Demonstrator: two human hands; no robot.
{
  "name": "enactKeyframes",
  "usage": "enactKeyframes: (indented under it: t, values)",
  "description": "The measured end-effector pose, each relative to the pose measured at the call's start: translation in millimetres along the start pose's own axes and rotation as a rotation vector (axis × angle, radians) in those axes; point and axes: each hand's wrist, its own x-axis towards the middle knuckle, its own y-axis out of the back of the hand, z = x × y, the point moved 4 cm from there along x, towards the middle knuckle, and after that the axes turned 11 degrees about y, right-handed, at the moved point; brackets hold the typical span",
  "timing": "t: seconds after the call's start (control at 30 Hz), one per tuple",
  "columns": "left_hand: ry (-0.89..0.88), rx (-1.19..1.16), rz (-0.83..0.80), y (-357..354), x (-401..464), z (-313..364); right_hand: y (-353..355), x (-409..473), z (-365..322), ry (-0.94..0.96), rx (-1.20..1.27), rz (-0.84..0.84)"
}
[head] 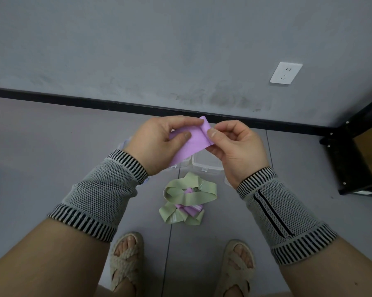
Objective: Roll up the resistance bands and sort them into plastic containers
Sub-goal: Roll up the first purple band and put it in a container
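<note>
Between both hands, above the floor: purple band (191, 142), end curled over. Left hand (159, 144) pinches its flat length; right hand (234, 146) pinches the rolled end. Below, clear container (206, 165) on grey floor (52, 146); nearer the feet, green bands (189, 196) tangled with purple ones.

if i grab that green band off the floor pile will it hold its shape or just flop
Probably flops: the green band lies in loose folded loops on the floor, like soft fabric. It looks thin and flat, so likely light. It is tangled with a purple band, which may lift along with it.
</note>
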Motion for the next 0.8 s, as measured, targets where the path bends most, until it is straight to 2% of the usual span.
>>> enactKeyframes:
  t: [0.2,0.3,0.6,0.8]
  values:
    - [0.058,-0.044,-0.001,3,-1,-2,-1,0,5,-0.061,-0.101,-0.083]
    - [0.064,-0.011,-0.006,4,1,-3,0,0,5,-0.061,-0.179,-0.063]
    - [0.075,0.058,0.047,-5,5,-4,-8,-7,-2,0.18,-0.322,0.109]
    - [0.099,-0.005,0.046,-8,2,-1,-10,-10,2,0.16,-0.33,0.048]
